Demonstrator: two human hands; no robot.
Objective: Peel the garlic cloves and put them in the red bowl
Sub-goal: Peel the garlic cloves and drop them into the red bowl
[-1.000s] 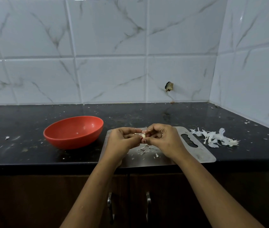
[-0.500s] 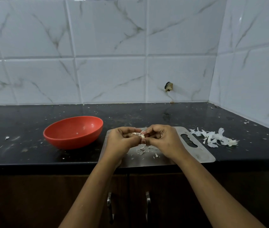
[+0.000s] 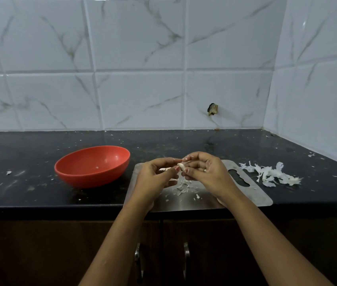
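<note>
White garlic clove [image 3: 181, 166] pinched between left hand [image 3: 153, 180] and right hand [image 3: 208, 174] over flat steel board [image 3: 246, 195], near round red bowl [image 3: 89, 176].

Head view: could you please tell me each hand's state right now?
Left hand: pinching the small white garlic clove.
Right hand: also pinching that clove.

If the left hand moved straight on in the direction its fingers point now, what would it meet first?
First the garlic clove that the left hand pinches; just past it, the right hand, probably at the same depth.
</note>
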